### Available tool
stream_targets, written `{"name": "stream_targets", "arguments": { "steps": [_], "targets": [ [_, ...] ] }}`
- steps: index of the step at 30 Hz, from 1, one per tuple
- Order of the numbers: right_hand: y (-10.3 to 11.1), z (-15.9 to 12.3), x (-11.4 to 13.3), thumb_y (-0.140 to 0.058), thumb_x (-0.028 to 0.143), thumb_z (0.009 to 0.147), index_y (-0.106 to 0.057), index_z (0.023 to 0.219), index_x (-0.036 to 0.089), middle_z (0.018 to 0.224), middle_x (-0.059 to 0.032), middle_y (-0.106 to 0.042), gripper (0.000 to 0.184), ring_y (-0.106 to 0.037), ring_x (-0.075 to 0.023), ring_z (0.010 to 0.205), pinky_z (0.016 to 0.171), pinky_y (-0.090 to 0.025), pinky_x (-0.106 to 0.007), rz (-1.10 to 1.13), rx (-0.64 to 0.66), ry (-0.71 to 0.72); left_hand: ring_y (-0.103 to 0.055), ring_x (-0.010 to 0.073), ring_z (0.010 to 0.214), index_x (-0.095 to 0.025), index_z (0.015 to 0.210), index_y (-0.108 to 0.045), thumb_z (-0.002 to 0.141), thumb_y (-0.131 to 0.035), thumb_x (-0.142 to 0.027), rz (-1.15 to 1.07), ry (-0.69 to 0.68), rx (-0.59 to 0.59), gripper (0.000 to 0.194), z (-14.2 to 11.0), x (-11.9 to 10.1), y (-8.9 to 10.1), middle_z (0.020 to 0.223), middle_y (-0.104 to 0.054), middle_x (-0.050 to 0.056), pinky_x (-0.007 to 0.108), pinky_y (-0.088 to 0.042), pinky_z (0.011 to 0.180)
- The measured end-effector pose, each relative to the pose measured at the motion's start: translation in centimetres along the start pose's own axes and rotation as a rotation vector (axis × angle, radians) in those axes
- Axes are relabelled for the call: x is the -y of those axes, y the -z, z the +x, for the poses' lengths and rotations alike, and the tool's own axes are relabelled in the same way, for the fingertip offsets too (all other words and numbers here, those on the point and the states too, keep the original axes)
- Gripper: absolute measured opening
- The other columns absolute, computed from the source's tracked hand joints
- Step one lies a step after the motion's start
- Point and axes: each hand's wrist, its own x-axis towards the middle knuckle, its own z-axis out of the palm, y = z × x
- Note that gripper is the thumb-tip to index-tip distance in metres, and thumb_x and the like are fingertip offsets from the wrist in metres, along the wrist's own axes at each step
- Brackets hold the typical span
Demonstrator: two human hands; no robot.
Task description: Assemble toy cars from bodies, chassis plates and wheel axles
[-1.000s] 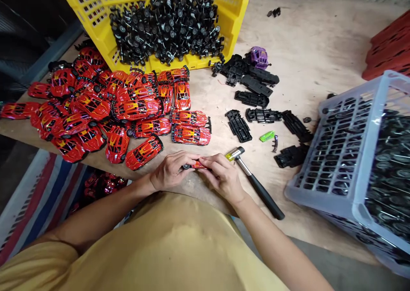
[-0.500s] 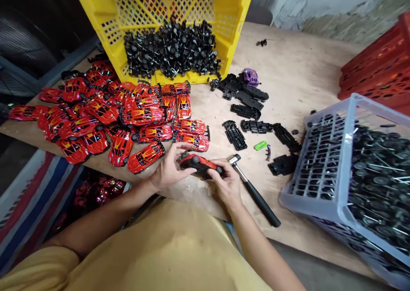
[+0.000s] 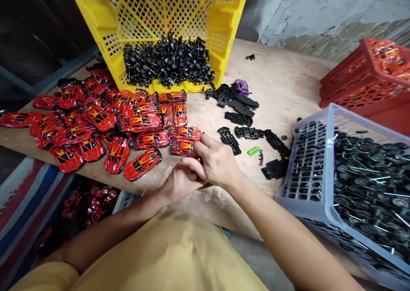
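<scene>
My left hand (image 3: 182,180) and my right hand (image 3: 218,160) are pressed together near the table's front edge, fingers curled. Between them is the red toy car seen in the earlier frame, now covered by the fingers. The back of my right hand is up, lying over my left fingers. Just beyond them, a finished-looking red toy car (image 3: 182,146) lies on the table, partly behind my right fingers. A large pile of similar red toy cars (image 3: 96,116) spreads to the left. The hammer is out of sight, where my right forearm crosses the table.
A yellow crate (image 3: 237,22) on its side holds small wheel axles (image 3: 169,62). Black chassis plates (image 3: 229,140), a purple car shell (image 3: 241,87) and a green piece (image 3: 253,151) lie mid-table. A clear crate (image 3: 329,163) of wheel axles and a red crate (image 3: 339,77) stand right.
My right hand has turned over and moved left onto my left hand, hiding the toy car. The hammer has gone from sight. The view has shifted slightly.
</scene>
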Motion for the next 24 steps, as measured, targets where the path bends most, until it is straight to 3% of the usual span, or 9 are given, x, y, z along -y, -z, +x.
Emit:
{"name": "stream_targets", "arguments": {
  "steps": [3,8,13,16,18,20,24],
  "targets": [
    [0.3,0.3,-0.2,-0.03,0.069,0.097,-0.057,0.074,0.018,0.076,-0.0066,-0.055,0.062,-0.048,-0.0162,0.065,0.054,-0.03,-0.029,-0.002,-0.017,0.034,-0.06,0.0173,0.059,-0.021,0.072,-0.055,0.086,-0.059,-0.034,-0.01,0.006,-0.024,0.02,-0.4,0.4,0.1,0.065,-0.063,0.003,0.03,-0.05,0.053],
    [0.1,0.5,-0.5,-0.029,0.047,0.105,-0.059,0.075,0.017,0.072,-0.0062,-0.055,0.052,-0.046,-0.016,0.06,0.052,-0.023,-0.031,-0.004,0.026,0.061,-0.059,0.0163,0.057,-0.021,0.068,-0.057,0.079,-0.065,-0.029,-0.009,0.022,-0.076,0.016,-0.5,0.5,0.5,0.06,-0.061,0.003,0.027,-0.046,0.051],
    [-1.8,-0.1,-0.8,-0.031,0.042,0.104,-0.061,0.075,0.018,0.071,-0.0051,-0.053,0.049,-0.046,-0.016,0.061,0.054,-0.027,-0.03,0.035,-0.008,-0.026,-0.058,0.0145,0.056,-0.019,0.069,-0.059,0.075,-0.061,-0.018,-0.046,-0.004,-0.061,0.007,-0.2,1.3,0.1,0.061,-0.063,0.002,0.025,-0.043,0.052],
    [-1.7,-0.7,-1.4,-0.039,0.052,0.101,-0.06,0.079,0.018,0.076,-0.0052,-0.055,0.046,-0.049,-0.0173,0.068,0.061,-0.037,-0.029,0.212,0.021,0.007,-0.06,0.0154,0.06,-0.019,0.071,-0.06,0.078,-0.063,-0.019,-0.071,0.042,-0.045,0.007,-0.5,2.1,0.3,0.065,-0.065,0.002,0.026,-0.046,0.056],
    [-0.9,-1.1,-2.1,-0.051,0.06,0.094,-0.06,0.09,0.017,0.087,-0.0073,-0.058,0.043,-0.053,-0.0194,0.079,0.069,-0.043,-0.03,0.373,0.033,0.025,-0.062,0.0159,0.066,-0.019,0.077,-0.061,0.077,-0.063,-0.016,-0.087,0.06,-0.056,0.003,-0.6,2.4,0.6,0.073,-0.068,0.002,0.026,-0.049,0.061],
    [-0.1,-1.5,-2.6,-0.061,0.059,0.089,-0.058,0.099,0.017,0.096,-0.0094,-0.06,0.044,-0.055,-0.0208,0.086,0.073,-0.046,-0.031,0.493,0.043,0.014,-0.065,0.0171,0.074,-0.019,0.086,-0.063,0.076,-0.063,-0.012,-0.109,0.067,-0.051,0.013,-0.6,2.5,0.9,0.082,-0.07,0.002,0.028,-0.052,0.069],
    [0.5,-2.2,-2.8,-0.063,0.054,0.089,-0.059,0.094,0.018,0.089,-0.0066,-0.062,0.037,-0.057,-0.0191,0.081,0.07,-0.046,-0.029,0.608,0.068,-0.018,-0.068,0.0212,0.094,-0.019,0.109,-0.062,0.075,-0.063,-0.01,-0.18,0.072,-0.002,0.035,-0.4,2.1,1.3,0.103,-0.072,0.005,0.032,-0.054,0.083]
  ]
}}
